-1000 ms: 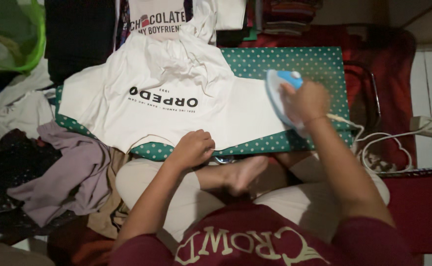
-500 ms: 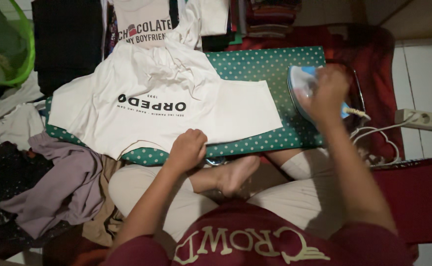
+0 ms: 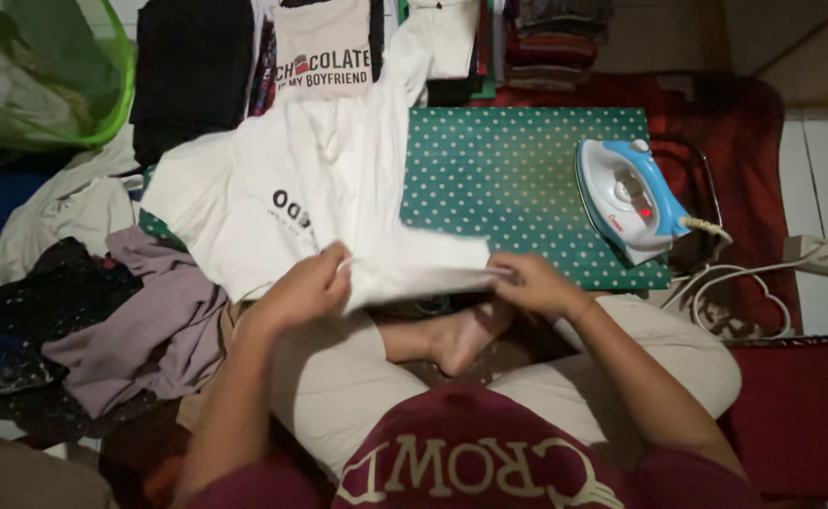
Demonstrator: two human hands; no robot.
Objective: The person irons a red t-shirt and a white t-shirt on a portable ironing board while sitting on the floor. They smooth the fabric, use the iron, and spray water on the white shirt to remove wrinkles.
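Left hand (image 3: 306, 283) and right hand (image 3: 532, 281) both grasping near hem of white t-shirt (image 3: 282, 188), lifted over green dotted ironing board (image 3: 499, 179). Blue-white iron (image 3: 629, 198) resting on board's right end, released.

Dim indoor light falls on a floor-level corner crowded with laundry: a green basket (image 3: 74, 85) of clothes at far left, folded dark garments (image 3: 192, 71) stacked along the top, a loose heap of purple and black clothing (image 3: 103, 320) at left. A red cloth (image 3: 753, 132) covers the floor at right, beside pale tiles (image 3: 824, 179) and a white power strip (image 3: 824, 254).
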